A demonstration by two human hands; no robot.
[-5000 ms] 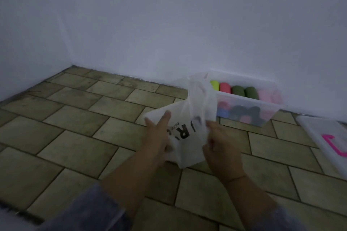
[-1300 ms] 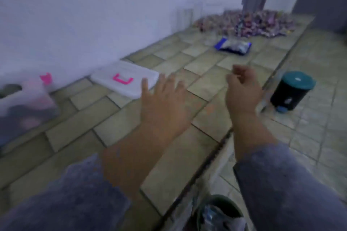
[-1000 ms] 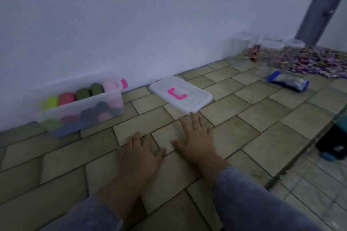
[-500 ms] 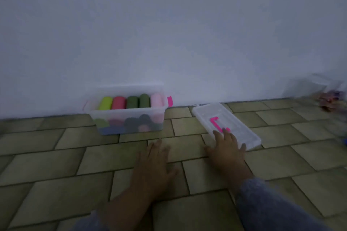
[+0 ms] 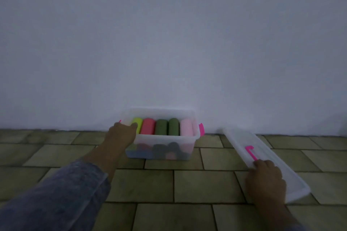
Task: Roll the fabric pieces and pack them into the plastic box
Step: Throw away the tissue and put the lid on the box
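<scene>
The left hand (image 5: 122, 134) is at the left end of the plastic box (image 5: 169, 138). Its thumb lies over the rim towards the yellow roll (image 5: 139, 122), and it grips that end. Half a second earlier this hand lay flat on the floor tiles (image 5: 142, 185) in front of the box. A grey-blue sleeve (image 5: 56, 199) covers the forearm.

The right hand (image 5: 265, 178) holds the lid (image 5: 242, 137), which lies flat on the floor to the right of the box. Its fingers are curled onto the lid's top, just short of the pink handle (image 5: 250, 153). Earlier, only the straight fingertips touched the near edge of the lid.

The box stands on the floor against the wall (image 5: 169, 43), uncovered. Its top layer holds five rolls side by side. From the left end they are the yellow roll, a red roll (image 5: 148, 126), two green rolls (image 5: 161, 127) and a pink roll (image 5: 186, 127). Darker rolls (image 5: 165, 150) show dimly through the front wall below them. A pink latch (image 5: 201, 129) projects from the right end of the box.
</scene>
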